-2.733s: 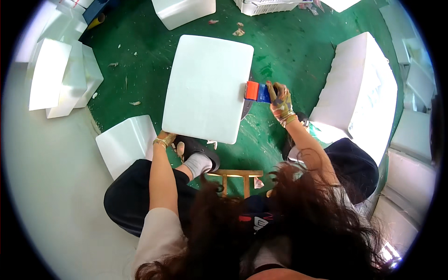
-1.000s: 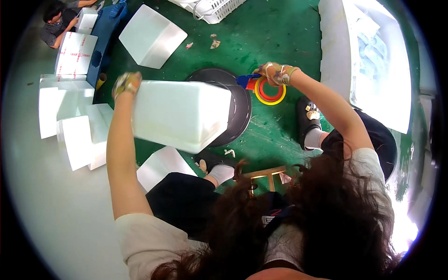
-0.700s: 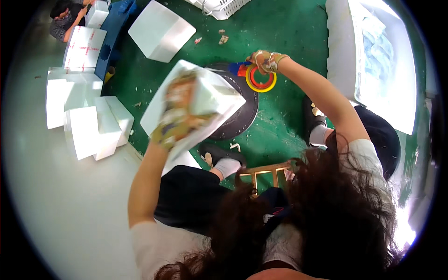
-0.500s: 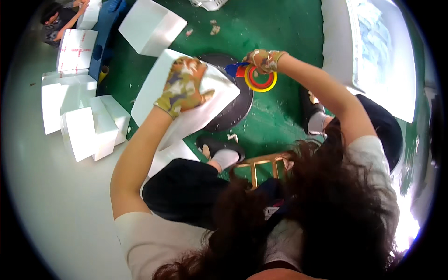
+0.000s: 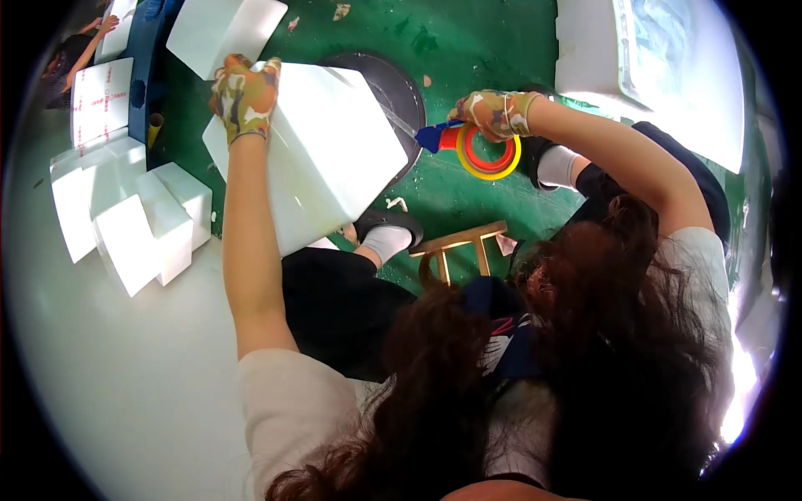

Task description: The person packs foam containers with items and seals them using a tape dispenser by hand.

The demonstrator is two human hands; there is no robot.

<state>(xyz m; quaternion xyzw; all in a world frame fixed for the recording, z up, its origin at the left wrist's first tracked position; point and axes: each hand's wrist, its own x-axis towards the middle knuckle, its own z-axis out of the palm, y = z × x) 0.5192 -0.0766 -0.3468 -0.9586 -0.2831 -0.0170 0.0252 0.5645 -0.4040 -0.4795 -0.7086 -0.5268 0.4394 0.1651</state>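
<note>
A white foam box [image 5: 334, 125] sits tilted in front of me on a dark round stand [image 5: 388, 79]. My left hand [image 5: 246, 96], in a camouflage glove, grips the box at its far left edge, fingertips curled over the rim. To the right of the box, my right hand [image 5: 494, 114], gloved alike, is closed round a tape dispenser [image 5: 440, 137] with a blue head. On it sits a red and yellow roll of tape [image 5: 511, 160]. A clear strip of tape [image 5: 393, 117] seems to run from the dispenser toward the box. My right palm hides the handle.
Another white foam box [image 5: 221, 33] stands beyond. Several more foam boxes [image 5: 125, 242] cluster at left beside a blue rail [image 5: 144, 83]. A large white container with bluish contents [image 5: 618, 50] is at right. A wooden stool [image 5: 459, 240] stands between my feet; another person's arm [image 5: 83, 58] shows far left.
My left hand has moved from the top of the foam box to its far left edge, and the box has turned. My right hand has shifted right with the tape dispenser, away from the box.
</note>
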